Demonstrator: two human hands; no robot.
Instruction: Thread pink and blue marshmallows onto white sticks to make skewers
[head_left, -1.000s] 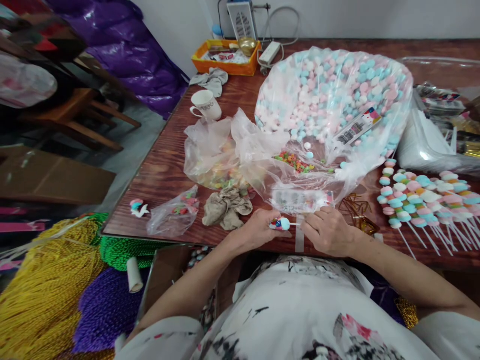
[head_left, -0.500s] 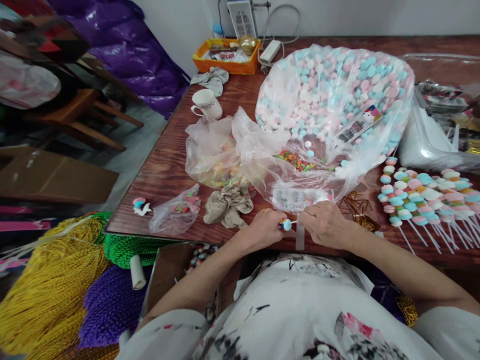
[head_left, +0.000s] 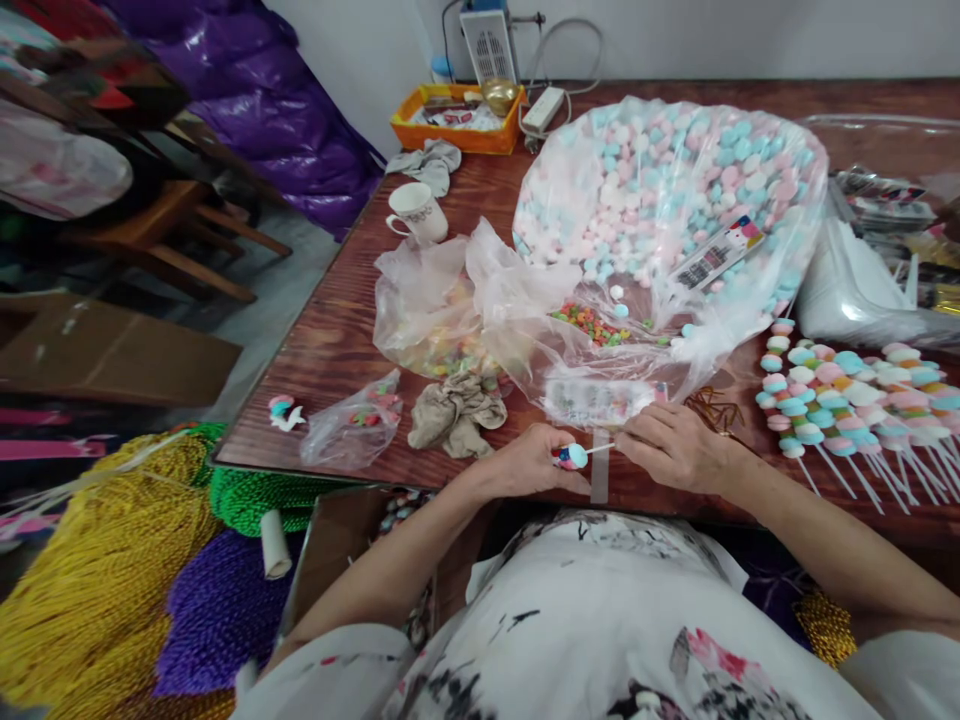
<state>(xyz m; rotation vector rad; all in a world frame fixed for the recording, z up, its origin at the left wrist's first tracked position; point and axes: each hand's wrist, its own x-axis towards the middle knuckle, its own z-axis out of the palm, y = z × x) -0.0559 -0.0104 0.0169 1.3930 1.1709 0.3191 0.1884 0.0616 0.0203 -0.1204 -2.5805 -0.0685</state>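
Note:
My left hand (head_left: 534,462) is closed around a marshmallow skewer (head_left: 574,456) at the front edge of the table. A pale blue marshmallow end and a bit of dark blue and red printed wrapping show; my fingers hide the rest. From that end a thin white stick (head_left: 600,448) points right. My right hand (head_left: 670,446) has its fingers pinched at the stick's far end; whether anything else is in them is hidden. Just behind the right hand lie gold twist ties (head_left: 712,410). A printed clear packet (head_left: 600,400) lies beyond both hands.
A large clear bag of pastel marshmallows (head_left: 667,190) fills the back. Finished skewers (head_left: 847,395) lie at right beside a plastic-wrapped pack (head_left: 862,280). Left of my hands are a crumpled cloth (head_left: 457,415), candy bags (head_left: 352,425), a mug (head_left: 418,212) and an orange tray (head_left: 457,135).
My right hand has shifted slightly right, away from my left hand, so more of the white stick shows. The left hand's fingers have loosened slightly, and the skewer remains there.

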